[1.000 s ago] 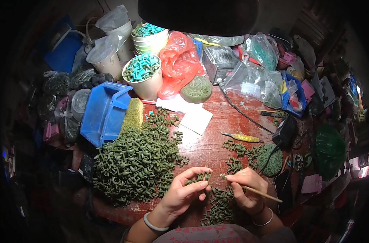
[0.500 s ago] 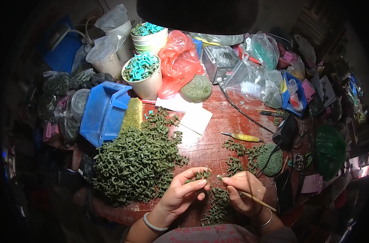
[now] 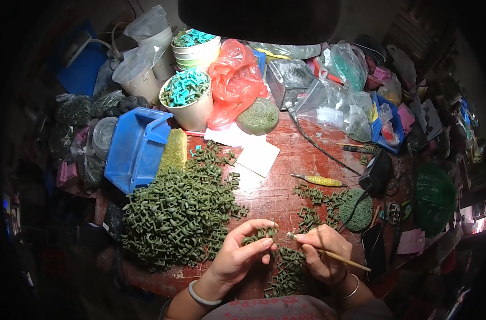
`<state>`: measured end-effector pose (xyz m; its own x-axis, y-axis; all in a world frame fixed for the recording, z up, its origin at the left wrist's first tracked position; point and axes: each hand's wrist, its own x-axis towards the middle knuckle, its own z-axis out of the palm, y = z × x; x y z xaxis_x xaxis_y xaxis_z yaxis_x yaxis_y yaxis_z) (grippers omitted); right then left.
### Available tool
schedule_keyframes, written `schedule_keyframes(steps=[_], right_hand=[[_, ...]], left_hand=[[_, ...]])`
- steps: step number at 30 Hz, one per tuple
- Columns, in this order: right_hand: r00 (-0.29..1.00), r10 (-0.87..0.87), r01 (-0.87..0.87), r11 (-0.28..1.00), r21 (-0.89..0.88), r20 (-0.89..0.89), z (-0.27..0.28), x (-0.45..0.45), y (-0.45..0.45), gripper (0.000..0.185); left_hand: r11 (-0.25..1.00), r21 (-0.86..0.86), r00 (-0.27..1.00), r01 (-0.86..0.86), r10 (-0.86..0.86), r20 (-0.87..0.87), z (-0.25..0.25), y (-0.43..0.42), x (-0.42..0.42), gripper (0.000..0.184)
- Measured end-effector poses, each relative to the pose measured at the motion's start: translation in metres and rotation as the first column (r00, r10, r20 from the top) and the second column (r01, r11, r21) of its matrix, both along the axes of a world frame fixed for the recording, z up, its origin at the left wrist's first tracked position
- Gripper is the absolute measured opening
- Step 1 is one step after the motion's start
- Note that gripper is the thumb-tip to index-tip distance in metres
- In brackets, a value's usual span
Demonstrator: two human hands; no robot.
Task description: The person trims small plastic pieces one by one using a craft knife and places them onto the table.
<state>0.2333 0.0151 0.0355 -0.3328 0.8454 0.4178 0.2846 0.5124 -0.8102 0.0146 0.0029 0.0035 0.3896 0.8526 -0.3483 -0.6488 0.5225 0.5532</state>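
Observation:
My left hand (image 3: 236,257) pinches a small dark green letter-shaped piece (image 3: 266,232) between thumb and fingers. Facing it, a short gap away, my right hand (image 3: 326,253) grips a thin wooden-handled tool (image 3: 350,262); a pale tip pokes out by the fingertips, too small to make out. Left of my left hand rises a large pile of similar green pieces (image 3: 173,218). A smaller heap of green pieces (image 3: 288,269) lies between and below my hands, partly covered by the right one.
A yellow-handled tool (image 3: 322,181) and a round green textured pad (image 3: 356,210) lie to the right. Behind the pile stand a blue bin (image 3: 133,152) and a white bucket (image 3: 192,114) of turquoise and green pieces. A black cable (image 3: 325,146) crosses the red table (image 3: 275,197).
My right hand and the wooden-handled tool have shifted slightly right, with the handle lying a little flatter. My left hand keeps the green piece in nearly the same place.

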Motion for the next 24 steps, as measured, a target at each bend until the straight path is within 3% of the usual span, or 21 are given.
schedule_keyframes(steps=[5, 7, 11, 19, 20, 21, 23, 24], right_hand=[[1.0, -0.001, 0.001, 0.999, 0.033, 0.009, -0.003, -0.002, 0.001, 0.023], [0.998, -0.051, 0.047, 0.99, 0.134, 0.031, -0.003, -0.003, 0.002, 0.023], [0.999, 0.004, -0.011, 0.993, 0.118, 0.054, 0.001, -0.003, 0.001, 0.022], [0.999, -0.021, 0.018, 0.997, 0.08, 0.026, -0.002, -0.003, 0.003, 0.021], [0.994, -0.093, 0.088, 0.992, 0.091, 0.049, -0.001, -0.004, 0.002, 0.018], [0.99, -0.135, 0.133, 0.99, 0.055, 0.04, -0.006, -0.001, 0.0, 0.016], [0.968, -0.247, 0.227, 0.943, -0.244, -0.051, -0.004, -0.009, -0.005, 0.015], [0.989, -0.135, 0.142, 0.981, -0.136, 0.055, -0.007, -0.006, 0.001, 0.016]], left_hand=[[1.0, 0.004, 1.0, 0.004, -0.004, -0.018, 0.0, 0.0, -0.001, 0.033], [1.0, 0.0, 1.0, 0.006, -0.006, -0.019, 0.001, 0.0, -0.001, 0.033], [1.0, -0.015, 1.0, 0.007, -0.007, -0.005, 0.001, 0.0, -0.001, 0.033], [0.999, -0.037, 1.0, 0.001, -0.001, -0.001, -0.002, 0.0, -0.001, 0.035], [1.0, -0.025, 1.0, -0.002, 0.002, 0.016, -0.004, -0.001, -0.002, 0.033], [1.0, -0.013, 0.999, -0.006, 0.006, 0.033, -0.005, -0.001, -0.002, 0.03], [0.998, -0.012, 0.996, -0.054, 0.055, 0.065, 0.002, 0.001, -0.001, 0.022], [0.995, -0.011, 0.99, -0.101, 0.102, 0.096, 0.005, 0.001, -0.001, 0.015]])
